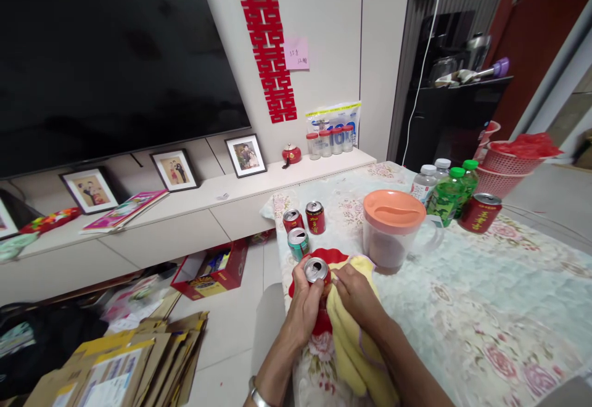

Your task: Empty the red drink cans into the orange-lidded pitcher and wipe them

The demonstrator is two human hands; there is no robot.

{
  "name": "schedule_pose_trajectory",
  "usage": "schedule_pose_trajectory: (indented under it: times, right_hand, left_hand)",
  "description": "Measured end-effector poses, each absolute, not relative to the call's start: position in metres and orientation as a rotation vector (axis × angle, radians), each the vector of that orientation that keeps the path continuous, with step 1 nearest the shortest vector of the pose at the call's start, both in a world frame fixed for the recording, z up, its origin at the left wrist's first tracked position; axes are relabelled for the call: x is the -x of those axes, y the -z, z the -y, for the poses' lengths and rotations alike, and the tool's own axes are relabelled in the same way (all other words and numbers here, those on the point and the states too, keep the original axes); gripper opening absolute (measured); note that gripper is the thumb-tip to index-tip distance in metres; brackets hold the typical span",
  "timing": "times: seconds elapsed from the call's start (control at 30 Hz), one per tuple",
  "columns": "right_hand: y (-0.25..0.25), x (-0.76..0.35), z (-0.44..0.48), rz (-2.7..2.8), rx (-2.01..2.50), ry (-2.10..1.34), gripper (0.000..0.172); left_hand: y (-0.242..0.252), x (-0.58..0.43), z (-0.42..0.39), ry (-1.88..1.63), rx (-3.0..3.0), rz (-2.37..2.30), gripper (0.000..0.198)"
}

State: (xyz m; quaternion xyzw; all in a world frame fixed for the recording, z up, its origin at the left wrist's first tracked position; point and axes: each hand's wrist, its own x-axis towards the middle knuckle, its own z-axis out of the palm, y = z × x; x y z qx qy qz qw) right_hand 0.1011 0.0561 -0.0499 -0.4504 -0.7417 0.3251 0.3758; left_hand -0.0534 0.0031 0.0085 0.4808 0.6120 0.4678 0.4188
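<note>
My left hand is wrapped round a red drink can with an opened top, held upright at the near left edge of the table. Pressed against the can's right side, my right hand grips a yellow cloth that trails down over the table edge. Under the can lies a red mat. Just beyond stand a teal can and two more red cans.
A clear jug with an orange lid stands right of my hands. Water and green bottles, another red can and red baskets sit farther right. Flattened cardboard boxes lie on the floor at left, below a TV shelf with framed photos.
</note>
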Motion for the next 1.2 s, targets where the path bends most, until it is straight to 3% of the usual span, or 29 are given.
schedule_pose_trajectory:
  times: [0.27,0.53,0.8,1.2]
  right_hand:
    - [0.041,-0.104,-0.055,1.829,1.165,-0.945,0.021]
    - [0.024,-0.108,-0.048,1.516,0.856,-1.195,0.052]
    - [0.032,-0.106,-0.051,1.601,0.996,-0.992,0.030]
    - [0.054,-0.100,-0.056,1.968,1.235,-0.751,0.020]
  left_hand:
    - [-0.026,0.061,-0.001,-1.086,-1.269,-1.545,0.064]
    - [-0.023,0.054,-0.002,-1.135,-1.275,-1.556,0.062]
    - [-0.015,0.054,-0.003,-1.150,-1.236,-1.499,0.062]
    - [-0.023,0.057,0.001,-1.132,-1.290,-1.551,0.061]
